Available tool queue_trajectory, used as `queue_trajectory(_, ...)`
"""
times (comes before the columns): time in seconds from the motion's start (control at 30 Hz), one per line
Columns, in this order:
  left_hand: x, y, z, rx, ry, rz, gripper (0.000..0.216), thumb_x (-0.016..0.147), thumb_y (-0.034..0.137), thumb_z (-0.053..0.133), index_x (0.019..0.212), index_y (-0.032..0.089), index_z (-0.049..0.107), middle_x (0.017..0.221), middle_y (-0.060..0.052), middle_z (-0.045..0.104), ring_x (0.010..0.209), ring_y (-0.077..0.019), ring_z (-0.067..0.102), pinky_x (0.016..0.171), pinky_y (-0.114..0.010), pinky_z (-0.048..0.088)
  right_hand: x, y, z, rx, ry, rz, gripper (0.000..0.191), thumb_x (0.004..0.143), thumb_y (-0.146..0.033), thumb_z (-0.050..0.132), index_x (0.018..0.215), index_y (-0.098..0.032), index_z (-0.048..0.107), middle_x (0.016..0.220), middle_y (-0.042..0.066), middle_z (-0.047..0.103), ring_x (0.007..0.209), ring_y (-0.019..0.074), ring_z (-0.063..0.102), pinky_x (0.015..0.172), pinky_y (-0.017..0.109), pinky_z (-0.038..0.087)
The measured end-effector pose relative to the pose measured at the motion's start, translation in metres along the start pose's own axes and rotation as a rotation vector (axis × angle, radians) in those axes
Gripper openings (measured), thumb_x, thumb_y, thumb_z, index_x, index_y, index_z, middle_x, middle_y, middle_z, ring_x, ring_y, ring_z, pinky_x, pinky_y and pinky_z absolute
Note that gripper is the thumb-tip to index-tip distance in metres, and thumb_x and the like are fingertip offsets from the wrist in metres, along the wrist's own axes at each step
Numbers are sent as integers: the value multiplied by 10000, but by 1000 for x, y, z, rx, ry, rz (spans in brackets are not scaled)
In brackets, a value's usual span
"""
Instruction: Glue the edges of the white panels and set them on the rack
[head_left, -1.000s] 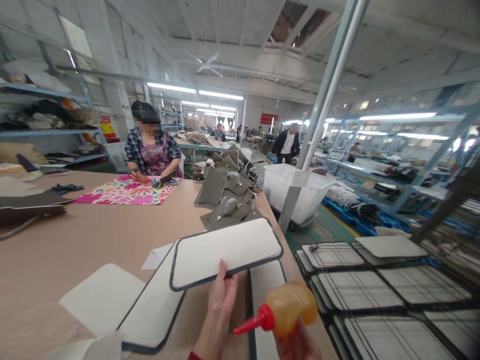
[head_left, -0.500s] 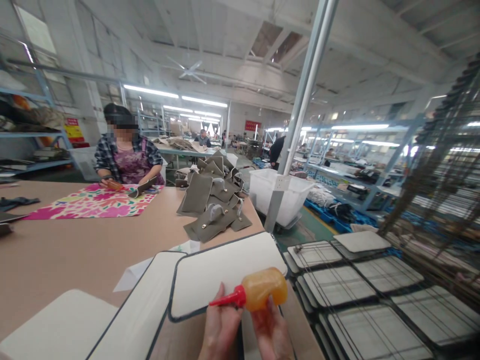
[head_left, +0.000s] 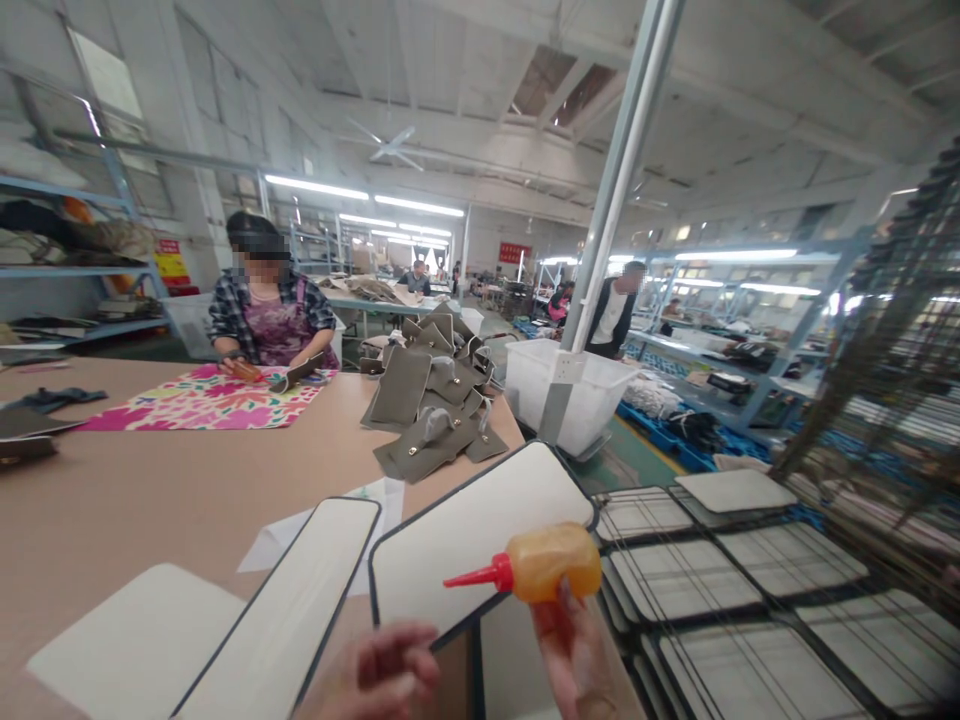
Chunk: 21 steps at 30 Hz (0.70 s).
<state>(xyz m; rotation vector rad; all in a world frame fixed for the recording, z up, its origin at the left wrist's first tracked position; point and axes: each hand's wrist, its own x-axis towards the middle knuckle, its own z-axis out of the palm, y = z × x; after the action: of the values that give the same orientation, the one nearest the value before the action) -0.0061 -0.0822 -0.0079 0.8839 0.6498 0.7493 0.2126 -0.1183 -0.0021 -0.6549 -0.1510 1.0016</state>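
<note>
A squeeze bottle (head_left: 555, 562) of amber liquid, with a long red nozzle (head_left: 480, 575), lies nearly level in my right hand (head_left: 566, 640). Its nozzle points left, over a cream panel with a dark edge (head_left: 480, 530), which is tilted on the table. My left hand (head_left: 382, 670) is apart from the bottle, low in front of the panels; it is blurred, its fingers loosely bent and apart, with nothing in them. Left of it lies a long, narrow cream panel with dark edging (head_left: 300, 590). A plain cream sheet (head_left: 135, 640) rests farther left.
Grey-brown flaps with metal studs (head_left: 427, 400) are heaped on the brown table (head_left: 187, 490). Across it, a co-worker (head_left: 270, 300) handles a bottle and a dark piece over floral fabric (head_left: 217, 400). A white bin (head_left: 525, 390) stands beyond a metal post; racked panels (head_left: 675, 570) fill the right.
My left hand has let go of the bottle and moved down and left. My right hand holds the bottle slightly farther right and higher. A person beyond the bin has come into fuller view.
</note>
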Motion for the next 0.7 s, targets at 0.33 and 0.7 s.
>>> queue_trajectory(0.33,108,123,24,180,-77,-37,683,387,-138,635,992,180,644,933,-115,681,1055,-287,583,836,-392,477,-8,4,-25,-29,-142,103,302,513,-302,836,768,-208,705,844,65,698,827,225,647,815,372,495)
queue_trajectory(0.7,92,104,-8,182,35,-98,638,415,-116,587,950,221,675,887,-68,696,837,-289,660,676,-370,540,-43,-40,-45,-100,-51,34,383,583,-417,787,910,-240,697,993,80,678,969,241,615,874,369,476)
